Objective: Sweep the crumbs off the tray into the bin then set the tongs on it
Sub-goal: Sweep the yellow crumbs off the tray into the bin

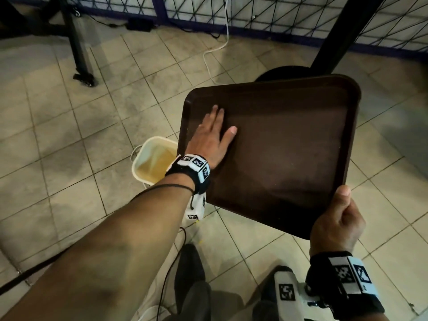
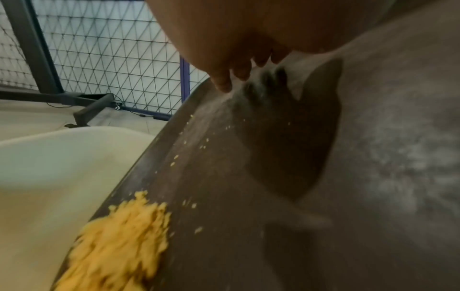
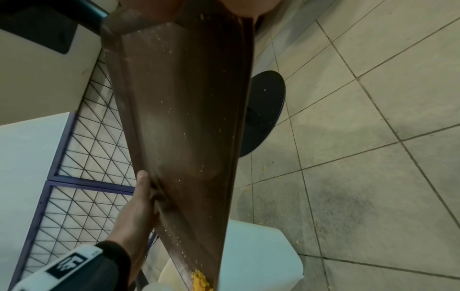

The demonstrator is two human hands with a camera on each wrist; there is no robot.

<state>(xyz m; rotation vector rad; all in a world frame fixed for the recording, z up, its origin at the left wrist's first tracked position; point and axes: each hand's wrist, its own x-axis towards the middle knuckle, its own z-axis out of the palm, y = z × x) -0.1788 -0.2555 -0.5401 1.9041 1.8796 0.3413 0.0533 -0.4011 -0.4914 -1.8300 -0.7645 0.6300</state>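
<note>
A dark brown tray (image 1: 289, 144) is tilted down to the left over a cream bin (image 1: 152, 163). My right hand (image 1: 335, 218) grips the tray's near right corner, thumb on top. My left hand (image 1: 213, 135) lies flat on the tray's left side with straight fingers (image 2: 224, 78). Yellow crumbs (image 2: 119, 242) are heaped at the tray's lower rim, just above the bin (image 2: 62, 177); small specks are scattered higher up. The right wrist view shows the tray (image 3: 179, 118) edge-on, the left hand (image 3: 139, 204) on it and the crumbs (image 3: 199, 279) at its low end. No tongs are in view.
Beige tiled floor (image 1: 69, 135) all around, with a few crumbs on it (image 3: 265, 167). A black round table base (image 1: 289, 72) and post stand behind the tray. A wire-mesh fence (image 1: 254, 12), cables and a black frame leg (image 1: 81, 54) lie at the back.
</note>
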